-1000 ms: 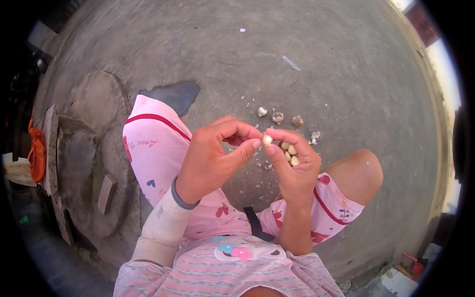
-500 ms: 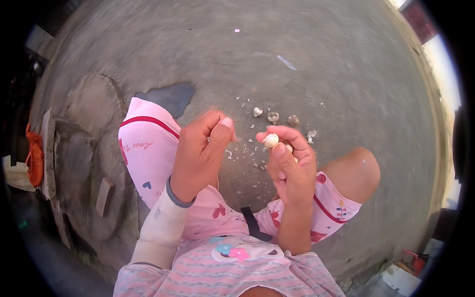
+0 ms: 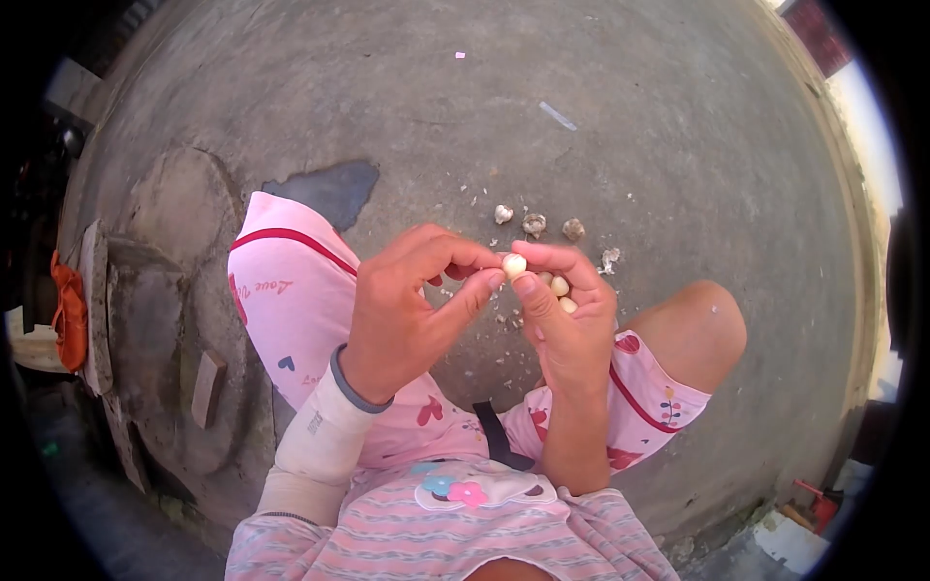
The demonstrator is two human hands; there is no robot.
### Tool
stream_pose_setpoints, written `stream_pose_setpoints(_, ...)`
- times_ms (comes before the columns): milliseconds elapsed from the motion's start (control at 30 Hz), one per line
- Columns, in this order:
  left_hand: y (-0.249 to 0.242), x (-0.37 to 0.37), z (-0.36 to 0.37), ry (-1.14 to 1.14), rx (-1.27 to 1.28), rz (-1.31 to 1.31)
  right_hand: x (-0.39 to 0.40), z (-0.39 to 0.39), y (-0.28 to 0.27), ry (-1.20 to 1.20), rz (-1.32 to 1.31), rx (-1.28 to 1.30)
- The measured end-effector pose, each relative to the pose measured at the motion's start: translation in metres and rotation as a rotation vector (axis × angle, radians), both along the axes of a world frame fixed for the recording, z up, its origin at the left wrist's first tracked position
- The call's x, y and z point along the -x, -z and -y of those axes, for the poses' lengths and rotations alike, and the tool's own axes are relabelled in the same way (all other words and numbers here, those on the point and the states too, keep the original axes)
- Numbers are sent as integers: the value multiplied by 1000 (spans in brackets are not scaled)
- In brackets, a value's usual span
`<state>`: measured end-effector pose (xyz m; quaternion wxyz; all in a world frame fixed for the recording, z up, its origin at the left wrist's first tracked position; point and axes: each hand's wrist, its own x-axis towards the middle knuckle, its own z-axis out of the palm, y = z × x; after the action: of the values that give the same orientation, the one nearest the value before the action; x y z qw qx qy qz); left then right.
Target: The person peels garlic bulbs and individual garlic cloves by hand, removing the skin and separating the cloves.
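Note:
Between my two hands is a pale, whitish garlic clove [image 3: 514,265], its surface partly covered by fingertips. My right hand [image 3: 575,315] pinches it between thumb and forefinger. Several more peeled garlic cloves [image 3: 560,287] sit in the curled fingers and palm of that same hand. My left hand [image 3: 402,300] reaches in from the other side, thumb and forefinger closed at the clove's left edge; whether they grip the clove or a bit of its skin is too small to tell. Beyond the hands, a whitish garlic bulb [image 3: 504,214] lies on the ground.
Two browner garlic bulbs [image 3: 534,226] and a scrap of papery skin [image 3: 609,259] lie on the concrete floor [image 3: 678,165]. Small peel bits are scattered beneath my hands. A clear strip [image 3: 558,116] lies farther off. At left are a wooden block [image 3: 207,387] and an orange cloth [image 3: 69,315].
My left hand, a closed fist apart from the clove before, has moved right and its fingertips now meet the clove. My right hand has shifted slightly left with the cloves.

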<state>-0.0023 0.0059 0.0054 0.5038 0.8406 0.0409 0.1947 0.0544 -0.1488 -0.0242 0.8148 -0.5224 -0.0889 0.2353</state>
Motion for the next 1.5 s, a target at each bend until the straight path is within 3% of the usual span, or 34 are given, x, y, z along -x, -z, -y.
stream_pose_setpoints(200,-6,2,-2,18,190,-192,3,-4,-5,97,323,176)
stream_pose_setpoints(400,-2,2,-2,14,293,-205,5,-4,-5,66,159,103)
stream_pose_setpoints(700,-2,2,-2,24,261,-191,5,-5,-4,95,195,165)
stream_pose_setpoints(900,-1,1,-1,6,306,-191,2,-3,2,25,-35,-44)
stream_pose_setpoints(1300,2,-3,6,-87,216,-122,8,-11,-2,125,232,168)
stream_pose_setpoints(1500,2,-6,2,-218,405,-110,-2,-3,0,-120,-227,-254)
